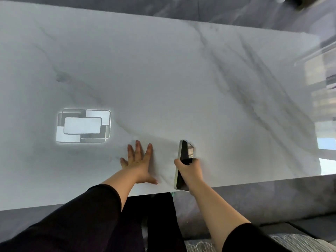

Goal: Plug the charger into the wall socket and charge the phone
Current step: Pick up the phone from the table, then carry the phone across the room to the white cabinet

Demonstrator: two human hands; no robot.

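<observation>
My right hand [189,170]: grip clamped on phone [184,164], lower centre, edge-up for carrying | left hand [139,160]: spread flat, bracing on bench [163,79]

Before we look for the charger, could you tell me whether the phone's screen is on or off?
Off: the phone, gripped in the right hand, shows a dark screen with only reflections.
</observation>
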